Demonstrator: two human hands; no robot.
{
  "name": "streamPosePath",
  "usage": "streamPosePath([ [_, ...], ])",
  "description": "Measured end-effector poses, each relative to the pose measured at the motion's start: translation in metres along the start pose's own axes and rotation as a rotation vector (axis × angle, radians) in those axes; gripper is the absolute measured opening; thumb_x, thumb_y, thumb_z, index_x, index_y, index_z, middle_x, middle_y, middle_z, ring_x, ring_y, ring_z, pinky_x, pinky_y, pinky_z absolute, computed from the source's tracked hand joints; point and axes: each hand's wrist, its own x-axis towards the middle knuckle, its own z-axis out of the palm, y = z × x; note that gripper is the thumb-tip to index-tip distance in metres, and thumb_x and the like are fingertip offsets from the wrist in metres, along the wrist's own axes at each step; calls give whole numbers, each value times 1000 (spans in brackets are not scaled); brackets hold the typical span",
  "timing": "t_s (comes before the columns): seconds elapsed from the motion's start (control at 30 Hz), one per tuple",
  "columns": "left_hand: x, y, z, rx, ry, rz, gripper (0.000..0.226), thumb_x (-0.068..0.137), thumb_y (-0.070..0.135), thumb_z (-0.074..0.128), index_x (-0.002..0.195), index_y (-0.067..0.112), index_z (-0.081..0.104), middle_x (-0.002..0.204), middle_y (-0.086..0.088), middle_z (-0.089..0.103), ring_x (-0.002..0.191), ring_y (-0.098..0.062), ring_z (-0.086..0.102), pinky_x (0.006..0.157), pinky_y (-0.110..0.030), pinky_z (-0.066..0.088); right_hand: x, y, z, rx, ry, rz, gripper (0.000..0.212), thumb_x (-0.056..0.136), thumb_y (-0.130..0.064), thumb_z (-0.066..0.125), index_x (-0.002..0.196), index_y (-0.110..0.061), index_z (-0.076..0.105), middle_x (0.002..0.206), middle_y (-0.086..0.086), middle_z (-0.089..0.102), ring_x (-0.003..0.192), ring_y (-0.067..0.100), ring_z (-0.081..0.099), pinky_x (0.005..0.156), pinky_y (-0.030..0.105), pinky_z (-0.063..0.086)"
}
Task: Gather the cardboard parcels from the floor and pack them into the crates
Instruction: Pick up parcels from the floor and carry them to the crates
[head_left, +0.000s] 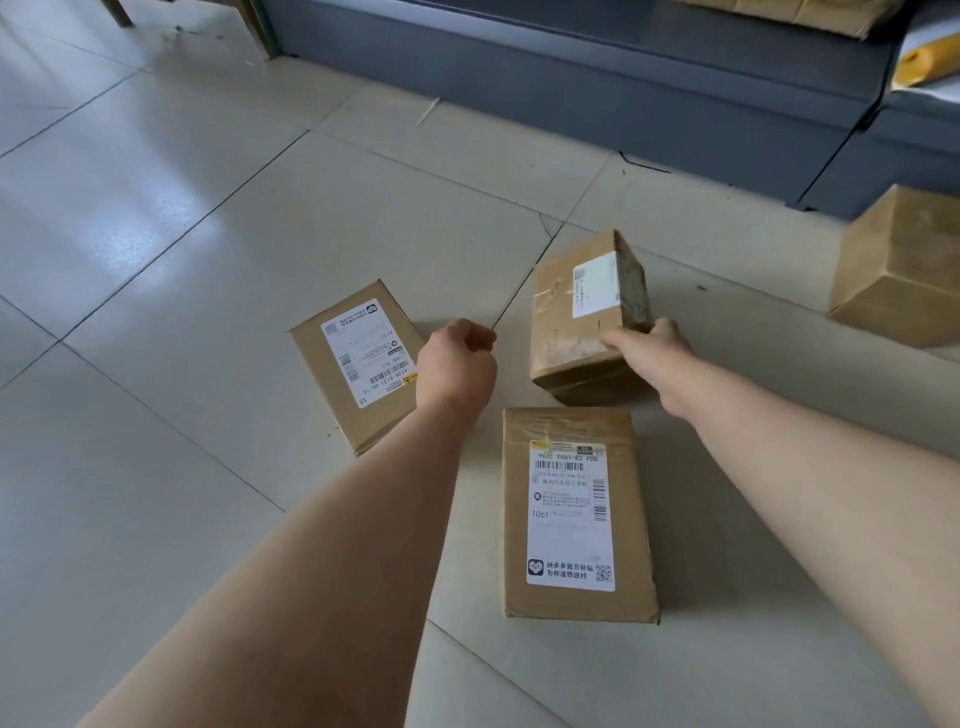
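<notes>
Head view: my right grip grasps the tilted parcel at its near right corner, thumb on the top face and fingers round the side. The parcel is tipped up on the floor. I cannot tell whether its lower edge has left the tiles. My left grip is clenched and holds nothing. It hovers just beside the right edge of the left parcel, which lies flat with its label up.

The near parcel also lies flat, between my forearms and just short of the tilted one. A bigger far parcel sits well apart at the right edge of the frame.

By my reckoning the job is only partly done. Four parcels are on the floor, and only one of them is in hand. Brown packed parcels show over the rim of the grey crate at the top. A yellow mailer pokes out above a second crate to the right, so some packing appears to be done already. What is left is to carry this one over, then come back for the other three.

The floor is pale glossy tile with dark grout lines and soft window glare at the left. A little litter lies near the crate base, and a dark cable runs down the gap between the two crates. A wooden leg stands at the top left.
</notes>
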Motion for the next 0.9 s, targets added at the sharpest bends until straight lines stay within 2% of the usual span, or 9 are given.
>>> streamPosePath([
  [0.13, -1, -1, 11, 39, -57, -33, 46, 80, -3, 39, 112, 14, 67, 110, -2, 69, 105, -22, 64, 92, -37, 54, -3, 11, -6, 108, -25, 32, 64, 73, -39, 75, 126, -19, 46, 114, 4, 60, 105, 24, 57, 90, 35, 48],
  [0.33, -3, 2, 19, 220, -134, -62, 42, 87, 1, 43, 123, 12, 62, 120, -6, 62, 102, -22, 57, 80, -27, 45, 1, 9, -8, 18, 35, -27, 48, 96, -11, 51, 143, -19, 44, 132, 0, 54, 108, 21, 52, 83, 25, 39],
  [0.4, -5, 0, 17, 286, -152, -73, 30, 85, 2, 44, 103, 13, 65, 108, -10, 62, 91, -27, 58, 78, -33, 52, -1, 15, -9, -125, 67, 14, 49, 98, -17, 50, 146, -14, 38, 143, 7, 47, 122, 28, 49, 84, 28, 38],
  [0.47, -6, -3, 14, 395, -130, -59, 12, 81, 9, 48, 79, 12, 59, 88, -13, 66, 73, -28, 58, 70, -34, 55, -12, 17, -12, -247, 43, 66, 55, 96, -38, 53, 140, -8, 41, 140, 13, 49, 122, 33, 51, 81, 31, 39],
  [0.57, -11, -8, 11, 425, -276, -204, 40, 91, 36, 52, 81, -1, 63, 77, -16, 72, 59, -29, 69, 61, -35, 61, -31, 20, -21, -439, -278, 244, 82, 85, -73, 42, 143, -15, 39, 137, 16, 51, 99, 33, 64, 80, 40, 50],
  [0.67, -22, -6, 13, 391, -619, -498, 72, 95, 64, 39, 102, -4, 63, 88, -22, 73, 63, -32, 71, 56, -34, 60, -41, 26, -21, -583, -688, 386, 82, 84, -75, 43, 143, -18, 38, 129, 12, 57, 83, 31, 67, 96, 56, 46],
  [0.73, -21, -5, 13, 391, -654, -499, 79, 95, 69, 31, 107, -3, 62, 93, -21, 72, 71, -32, 72, 61, -34, 60, -41, 26, -19, -566, -722, 342, 69, 89, -61, 52, 141, -17, 41, 130, 12, 57, 88, 32, 66, 100, 56, 42],
  [0.83, -11, -11, 8, 293, -487, -441, 75, 93, 69, 35, 109, 1, 61, 95, -16, 71, 80, -30, 71, 69, -38, 61, -35, 25, -20, -473, -583, 249, 60, 89, -53, 59, 135, -17, 48, 129, 13, 58, 107, 33, 61, 99, 55, 44],
  [0.9, -10, -13, 2, 254, -506, -462, 69, 94, 67, 37, 111, 5, 61, 98, -14, 70, 85, -31, 71, 75, -42, 61, -36, 25, -17, -446, -615, 247, 50, 93, -49, 55, 130, -16, 52, 128, 11, 59, 104, 32, 60, 99, 57, 43],
])
